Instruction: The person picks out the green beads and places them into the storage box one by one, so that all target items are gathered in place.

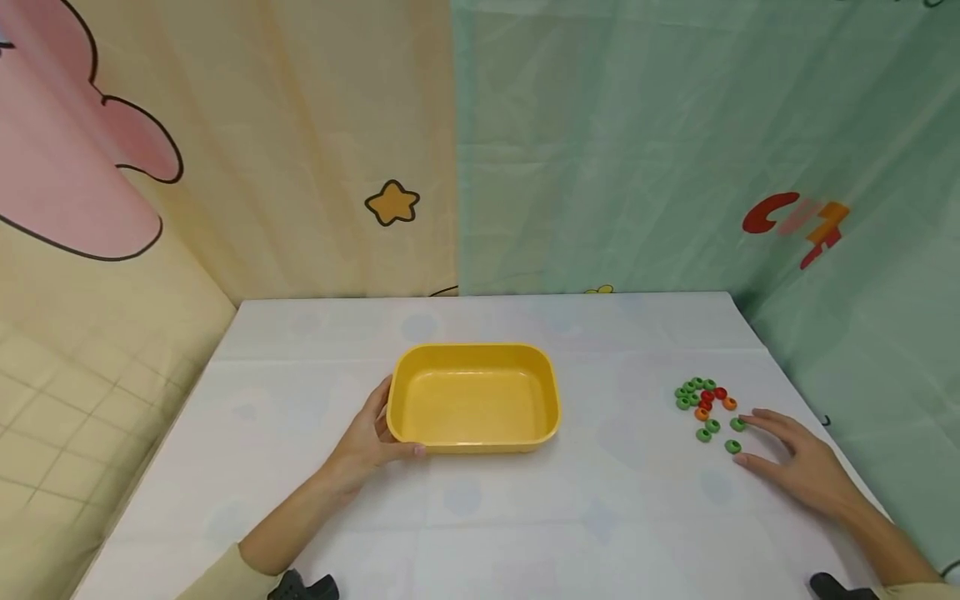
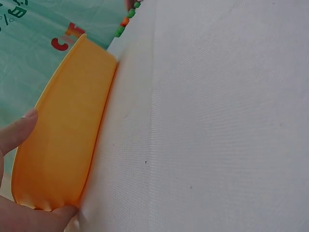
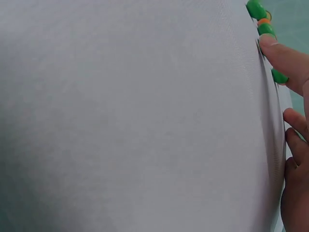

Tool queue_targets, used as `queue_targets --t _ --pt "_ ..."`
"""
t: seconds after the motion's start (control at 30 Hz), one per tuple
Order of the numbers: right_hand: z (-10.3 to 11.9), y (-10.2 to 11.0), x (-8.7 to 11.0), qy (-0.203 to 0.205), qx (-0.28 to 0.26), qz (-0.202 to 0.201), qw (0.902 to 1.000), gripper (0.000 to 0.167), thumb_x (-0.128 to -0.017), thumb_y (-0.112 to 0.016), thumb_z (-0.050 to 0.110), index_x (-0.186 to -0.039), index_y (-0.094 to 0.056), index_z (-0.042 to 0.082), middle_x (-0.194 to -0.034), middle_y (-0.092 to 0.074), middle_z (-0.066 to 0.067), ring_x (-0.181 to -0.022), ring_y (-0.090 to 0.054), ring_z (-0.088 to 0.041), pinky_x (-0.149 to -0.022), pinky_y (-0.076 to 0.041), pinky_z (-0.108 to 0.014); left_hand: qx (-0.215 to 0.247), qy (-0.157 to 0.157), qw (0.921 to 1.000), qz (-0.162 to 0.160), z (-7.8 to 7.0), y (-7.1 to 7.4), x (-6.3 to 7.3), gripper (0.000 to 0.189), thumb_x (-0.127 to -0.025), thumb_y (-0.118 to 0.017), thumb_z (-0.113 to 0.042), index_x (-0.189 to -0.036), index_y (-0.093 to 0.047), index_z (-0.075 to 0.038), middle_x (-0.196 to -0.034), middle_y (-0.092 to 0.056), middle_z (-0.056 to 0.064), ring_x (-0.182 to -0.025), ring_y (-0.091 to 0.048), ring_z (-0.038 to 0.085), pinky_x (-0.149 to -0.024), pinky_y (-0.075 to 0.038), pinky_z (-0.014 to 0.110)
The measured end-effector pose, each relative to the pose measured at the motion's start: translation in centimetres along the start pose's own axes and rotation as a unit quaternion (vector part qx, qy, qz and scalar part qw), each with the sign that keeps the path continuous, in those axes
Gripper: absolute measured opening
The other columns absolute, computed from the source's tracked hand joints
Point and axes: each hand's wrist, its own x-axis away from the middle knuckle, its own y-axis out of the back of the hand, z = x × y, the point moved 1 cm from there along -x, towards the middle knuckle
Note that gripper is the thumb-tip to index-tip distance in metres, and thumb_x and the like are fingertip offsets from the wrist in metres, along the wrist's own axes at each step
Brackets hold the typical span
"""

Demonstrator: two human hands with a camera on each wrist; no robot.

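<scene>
A shallow yellow plastic tray (image 1: 474, 444) with rounded corners sits on the table. My left hand (image 1: 372, 437) grips its left end, thumb along the near side and fingers behind the end wall; the left wrist view shows this grip on the tray's outer wall (image 2: 67, 125). At the table's right lie small round beads with holes: green beads (image 1: 683, 403), red beads (image 1: 720, 392) and orange beads (image 1: 730, 403). Beside them my right hand (image 1: 806, 467) is spread, index fingertip right at one green bead (image 1: 738, 424), thumb tip close to another green bead (image 1: 732, 447).
A white cloth with faint pale spots covers the table (image 1: 600, 517). Behind it hang a beige curtain (image 1: 300, 150) and a green curtain (image 1: 600, 150). Black straps or mounts (image 1: 303, 587) show at both wrists along the bottom edge.
</scene>
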Motion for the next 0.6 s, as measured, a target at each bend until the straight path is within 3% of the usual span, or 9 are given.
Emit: queue_targets --t 0.07,0.13,0.2,0.27,0.37,0.6 --pt "0.0 0.0 -0.1 0.002 0.001 -0.001 1.0000 0.061 -0.093 -0.080 0.029 -0.141 -0.058 -0.001 -0.149 -0.042 -0.033 -0.139 -0.031 -0.059 -0.115 -0.024 -0.072 0.001 -0.002 1.0000 -0.001 0.1 0.0 0.0 0.119 -0.078 -0.089 0.003 -0.166 -0.012 -0.014 -0.171 -0.013 0.007 -0.145 -0.039 0.037 -0.109 -0.046 0.034" --pt "-0.1 0.0 -0.3 0.013 0.004 -0.007 0.9999 0.058 -0.094 -0.079 0.027 -0.141 -0.059 0.000 -0.148 -0.044 -0.031 -0.145 -0.030 -0.050 -0.124 -0.020 -0.047 0.000 -0.004 1.0000 -0.001 0.1 0.1 0.0 0.118 -0.078 -0.089 0.002 -0.166 -0.012 -0.014 -0.171 -0.013 0.007 -0.146 -0.038 0.037 -0.109 -0.046 0.034" --pt "0.0 0.0 -0.6 0.030 0.006 -0.014 0.9994 0.055 -0.094 -0.080 0.025 -0.139 -0.061 0.001 -0.147 -0.046 -0.029 -0.150 -0.029 -0.028 -0.118 -0.015 -0.019 -0.001 -0.006 1.0000 -0.001 0.1 0.1 0.0 0.119 -0.078 -0.089 0.002 -0.166 -0.012 -0.014 -0.171 -0.013 0.008 -0.146 -0.038 0.037 -0.109 -0.045 0.034" --pt "0.0 -0.1 -0.9 0.048 0.007 -0.024 0.9985 0.051 -0.092 -0.081 0.023 -0.136 -0.064 0.002 -0.145 -0.049 -0.026 -0.146 -0.027 -0.003 -0.104 -0.012 -0.003 0.000 -0.007 1.0000 -0.002 0.1 0.1 0.0 0.119 -0.078 -0.090 0.002 -0.166 -0.012 -0.014 -0.171 -0.013 0.008 -0.146 -0.037 0.037 -0.109 -0.045 0.034" --pt "0.1 -0.2 -1.4 0.074 0.007 -0.038 0.9966 0.045 -0.090 -0.082 0.018 -0.130 -0.067 0.001 -0.139 -0.053 -0.025 -0.133 -0.026 0.016 -0.097 -0.014 0.002 0.000 -0.004 1.0000 -0.003 0.2 0.1 0.0 0.120 -0.077 -0.091 0.001 -0.166 -0.012 -0.014 -0.171 -0.013 0.008 -0.146 -0.037 0.037 -0.109 -0.045 0.034" --pt "0.3 -0.4 -1.8 0.076 0.010 -0.063 0.9951 0.025 -0.091 -0.079 0.010 -0.113 -0.075 0.000 -0.133 -0.057 -0.026 -0.127 -0.028 0.021 -0.095 -0.016 0.003 -0.003 -0.005 1.0000 -0.002 0.2 0.1 0.0 0.120 -0.077 -0.091 -0.001 -0.166 -0.011 -0.014 -0.171 -0.012 0.008 -0.147 -0.036 0.037 -0.110 -0.044 0.035"
